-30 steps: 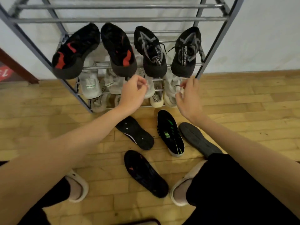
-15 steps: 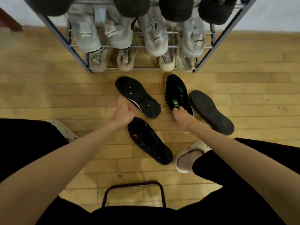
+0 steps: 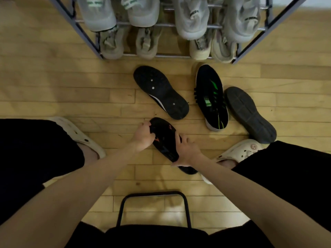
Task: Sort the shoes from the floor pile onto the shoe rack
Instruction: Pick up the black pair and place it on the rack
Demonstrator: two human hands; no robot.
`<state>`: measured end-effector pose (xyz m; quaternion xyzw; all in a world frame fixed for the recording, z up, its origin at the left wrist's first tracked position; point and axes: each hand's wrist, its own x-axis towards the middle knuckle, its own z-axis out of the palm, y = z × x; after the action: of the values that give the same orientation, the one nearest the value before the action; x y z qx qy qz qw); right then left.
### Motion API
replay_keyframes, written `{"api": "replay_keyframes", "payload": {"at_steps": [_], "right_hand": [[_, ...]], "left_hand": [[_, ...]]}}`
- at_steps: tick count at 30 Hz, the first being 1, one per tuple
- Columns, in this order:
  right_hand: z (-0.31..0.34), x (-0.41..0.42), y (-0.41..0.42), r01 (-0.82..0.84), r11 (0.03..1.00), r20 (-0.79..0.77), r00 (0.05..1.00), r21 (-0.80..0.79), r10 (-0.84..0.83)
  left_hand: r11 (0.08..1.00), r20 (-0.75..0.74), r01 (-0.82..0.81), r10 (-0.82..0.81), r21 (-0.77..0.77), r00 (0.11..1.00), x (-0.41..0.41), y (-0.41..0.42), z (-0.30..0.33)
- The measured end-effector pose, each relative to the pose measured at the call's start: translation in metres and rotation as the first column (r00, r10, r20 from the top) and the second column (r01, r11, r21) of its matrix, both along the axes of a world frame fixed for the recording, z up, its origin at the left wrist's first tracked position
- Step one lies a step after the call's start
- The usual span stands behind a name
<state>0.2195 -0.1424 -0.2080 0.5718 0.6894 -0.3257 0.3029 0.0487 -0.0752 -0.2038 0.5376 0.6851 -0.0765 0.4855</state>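
A black shoe with orange marks (image 3: 163,138) lies on the wooden floor just in front of me. My left hand (image 3: 142,136) grips its toe end with curled fingers. My right hand (image 3: 188,152) holds its side near the heel. Further off lie three more shoes: a black one sole-up (image 3: 160,91), a black one with green stripes (image 3: 211,96) and a dark grey one sole-up (image 3: 249,113). The metal shoe rack (image 3: 86,35) stands at the top, its lower shelves filled with pale grey and beige shoes.
My feet in cream clogs (image 3: 80,135) (image 3: 241,149) stand either side of the shoe I hold. A black metal stool frame (image 3: 154,196) is directly below me. Bare floor spreads to the left of the pile.
Both hands came down from the rack to the floor and took hold of the nearest black shoe. My view tilted downward, so only the rack's lower shelves show.
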Motion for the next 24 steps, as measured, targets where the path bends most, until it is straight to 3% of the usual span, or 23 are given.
{"api": "replay_keyframes", "payload": {"at_steps": [6, 8, 10, 11, 13, 15, 17, 20, 24], "right_hand": [[-0.015, -0.013, -0.018, 0.094, 0.991, 0.052, 0.994, 0.093, -0.099], [-0.016, -0.006, -0.015, 0.196, 0.98, -0.042, 0.98, 0.046, -0.194], [-0.007, 0.005, -0.006, 0.353, 0.933, -0.23, 0.905, -0.065, -0.358], [-0.002, 0.009, 0.0, 0.479, 0.861, -0.335, 0.794, -0.17, -0.507], [0.015, 0.012, 0.014, 0.681, 0.568, -0.406, 0.407, -0.462, -0.818], [0.028, 0.015, 0.029, 0.657, 0.316, -0.367, 0.064, -0.685, -0.928], [0.04, 0.021, 0.043, 0.515, 0.17, -0.293, -0.168, -0.84, -0.941], [0.049, 0.028, 0.058, 0.356, 0.105, -0.256, -0.409, -0.928, -0.876], [0.05, 0.031, 0.068, 0.285, 0.075, -0.224, -0.537, -0.955, -0.813]], "left_hand": [[0.995, 0.046, -0.101, 0.101, 0.006, 0.994, 0.006, -0.003, -0.003], [0.985, 0.103, -0.169, 0.166, 0.024, 0.981, 0.005, -0.003, 0.001], [0.968, 0.152, -0.244, 0.232, 0.063, 0.961, 0.003, 0.001, 0.006], [0.956, 0.18, -0.282, 0.265, 0.08, 0.947, 0.001, 0.005, 0.008], [0.926, 0.24, -0.367, 0.338, 0.087, 0.91, -0.004, 0.012, 0.011], [0.909, 0.274, -0.406, 0.368, 0.098, 0.889, -0.007, 0.019, 0.018], [0.897, 0.309, -0.431, 0.384, 0.099, 0.87, -0.007, 0.024, 0.028], [0.906, 0.371, -0.424, 0.398, -0.015, 0.839, -0.003, 0.03, 0.044], [0.92, 0.43, -0.365, 0.391, -0.146, 0.814, 0.008, 0.03, 0.059]]}}
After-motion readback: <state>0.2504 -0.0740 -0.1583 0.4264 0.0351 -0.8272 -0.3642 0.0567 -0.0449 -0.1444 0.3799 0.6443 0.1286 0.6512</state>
